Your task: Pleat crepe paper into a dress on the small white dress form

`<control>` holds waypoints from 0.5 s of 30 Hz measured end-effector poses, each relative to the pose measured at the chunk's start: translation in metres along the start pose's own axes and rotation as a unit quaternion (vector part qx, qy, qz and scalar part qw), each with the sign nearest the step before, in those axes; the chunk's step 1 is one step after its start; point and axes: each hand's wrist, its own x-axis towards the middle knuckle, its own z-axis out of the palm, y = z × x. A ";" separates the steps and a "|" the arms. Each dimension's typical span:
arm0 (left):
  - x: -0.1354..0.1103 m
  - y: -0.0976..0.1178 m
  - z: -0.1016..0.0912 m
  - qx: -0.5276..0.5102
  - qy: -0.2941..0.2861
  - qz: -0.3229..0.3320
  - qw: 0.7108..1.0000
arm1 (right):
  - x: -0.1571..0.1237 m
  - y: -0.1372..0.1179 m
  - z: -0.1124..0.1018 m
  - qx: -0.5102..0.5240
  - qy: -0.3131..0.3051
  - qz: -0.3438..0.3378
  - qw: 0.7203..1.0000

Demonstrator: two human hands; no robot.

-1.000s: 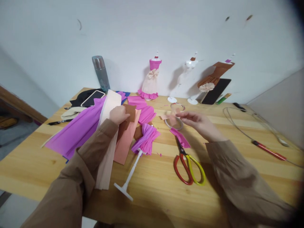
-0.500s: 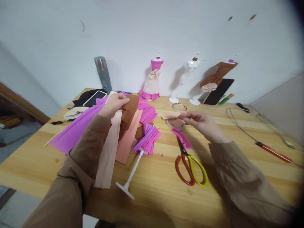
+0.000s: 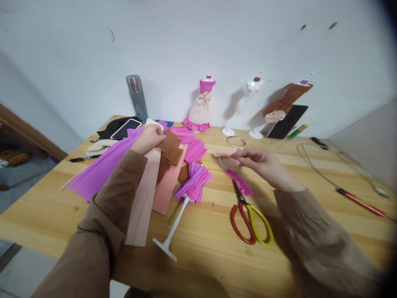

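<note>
My left hand [image 3: 150,138] is closed in a pinch on a brown crepe paper piece [image 3: 172,145] above the pile. Beneath lie a pale pink strip [image 3: 144,207], a salmon strip [image 3: 164,194] and a purple sheet [image 3: 96,169]. My right hand [image 3: 257,160] pinches a small pale pink paper piece [image 3: 223,153] over a roll of tape [image 3: 225,164]. Between the hands a small mannequin in a pleated magenta skirt [image 3: 195,182] lies on its side, its white stand [image 3: 173,227] toward me. Red-and-yellow-handled scissors [image 3: 243,200] rest below my right hand, a magenta scrap [image 3: 240,182] over their blades.
At the back stand a dressed pink mannequin [image 3: 204,99], a bare white one [image 3: 252,89] and a brown-dressed one [image 3: 288,99] by a dark tablet [image 3: 293,122]. A flask [image 3: 136,97] and phone [image 3: 126,129] are left. A red-handled corded tool [image 3: 361,202] lies right.
My left hand has shifted slightly left and down, and the brown paper now hangs at a tilt. My right hand keeps its pinch nearly in place. The view has shifted a little.
</note>
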 end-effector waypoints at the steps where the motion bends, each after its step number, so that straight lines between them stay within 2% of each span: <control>1: 0.000 -0.002 0.001 0.056 -0.017 0.013 0.998 | -0.001 -0.003 0.000 -0.002 -0.003 0.000 1.000; 4: -0.003 -0.004 0.009 0.119 -0.060 0.036 0.990 | -0.004 -0.013 0.001 -0.012 -0.009 -0.007 1.000; 8: -0.014 0.005 0.034 0.183 -0.144 0.030 0.972 | -0.006 -0.024 0.002 -0.027 -0.029 -0.033 0.999; 12: -0.021 0.010 0.058 0.216 -0.127 0.000 0.968 | -0.008 -0.025 0.004 -0.025 -0.037 -0.049 0.998; 15: -0.018 0.008 0.055 0.191 -0.125 0.004 0.973 | -0.009 -0.023 0.003 -0.033 -0.039 -0.053 0.997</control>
